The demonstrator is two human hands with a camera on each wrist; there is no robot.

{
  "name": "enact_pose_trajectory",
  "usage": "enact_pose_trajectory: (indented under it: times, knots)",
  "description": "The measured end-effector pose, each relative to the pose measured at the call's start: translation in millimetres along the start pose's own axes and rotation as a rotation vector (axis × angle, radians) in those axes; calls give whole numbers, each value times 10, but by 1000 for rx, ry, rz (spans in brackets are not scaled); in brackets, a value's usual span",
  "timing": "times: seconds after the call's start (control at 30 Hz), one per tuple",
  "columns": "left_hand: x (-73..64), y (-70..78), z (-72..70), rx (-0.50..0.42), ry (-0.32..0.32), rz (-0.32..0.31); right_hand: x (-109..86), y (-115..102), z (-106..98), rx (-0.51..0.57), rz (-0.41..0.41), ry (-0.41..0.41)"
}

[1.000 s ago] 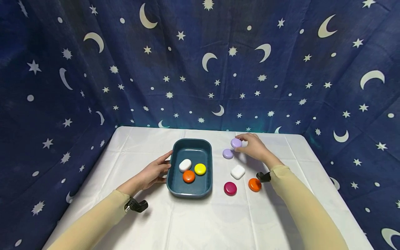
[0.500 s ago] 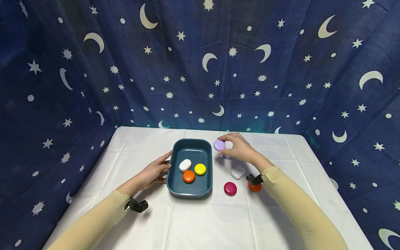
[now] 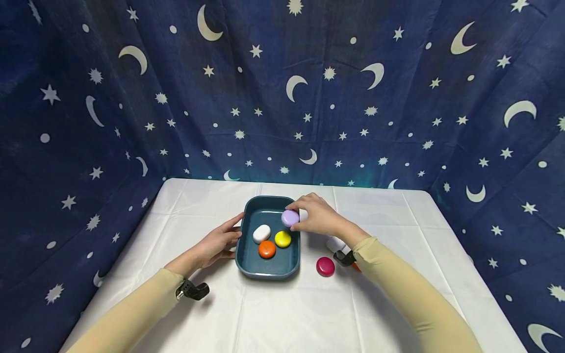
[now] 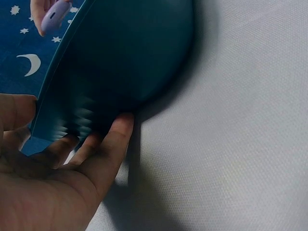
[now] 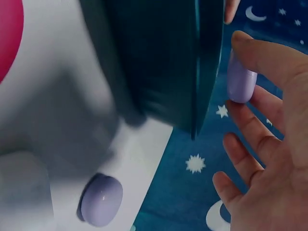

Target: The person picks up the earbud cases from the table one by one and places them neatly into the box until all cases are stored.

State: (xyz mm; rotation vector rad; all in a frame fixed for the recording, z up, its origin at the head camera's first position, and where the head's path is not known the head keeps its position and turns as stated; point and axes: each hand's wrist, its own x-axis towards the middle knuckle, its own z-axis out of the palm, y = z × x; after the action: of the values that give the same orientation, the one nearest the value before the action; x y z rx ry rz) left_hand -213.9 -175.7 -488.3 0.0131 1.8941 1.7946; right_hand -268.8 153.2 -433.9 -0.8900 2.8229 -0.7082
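The right hand (image 3: 319, 219) pinches a lilac pebble-shaped case (image 3: 290, 218) between thumb and fingertips and holds it over the far right corner of the dark teal tray (image 3: 244, 255), just above the rim; the right wrist view shows the same case (image 5: 239, 83) caught at the fingertips beside the tray's wall (image 5: 159, 62). The left hand (image 3: 215, 243) rests against the tray's left side, thumb along the rim and fingers pressed loosely to the outer wall and tucked under its edge (the left wrist view shows them (image 4: 103, 144) reaching beneath the tray's wall (image 4: 125, 53)). Inside the tray lie a white case (image 3: 262, 233), an orange one (image 3: 267, 249) and a yellow one (image 3: 283, 239), close together near the middle. On the white tablecloth (image 3: 282, 314) to the right of the tray sits a crimson round case (image 3: 325, 266), and a white case (image 3: 334, 242) peeks out from behind the right wrist. A second lilac case (image 5: 100, 199) lies on the cloth in the right wrist view. Dark blue fabric with moons and stars (image 3: 282, 88) hangs around the table.
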Motion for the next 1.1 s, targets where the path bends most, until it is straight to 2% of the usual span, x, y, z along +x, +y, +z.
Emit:
enact_pose_trajectory:
  times: [0.37, 0.53, 0.7, 0.87, 1.1]
  knots:
    - [5, 13, 8, -8, -7, 9, -74, -202, 155, -175, -170, -129]
    - [-3, 22, 16, -7, 4, 3, -111, -256, 218, -184, -182, -184]
    - [6, 3, 3, -6, 0, 3, -116, -245, 278, -199, -198, -191]
    - [12, -7, -2, 1, 1, 3, -129, -201, 230, -126, -159, -148]
    - [12, -9, -1, 4, 17, -4, -212, -52, -29, 8, -60, -13]
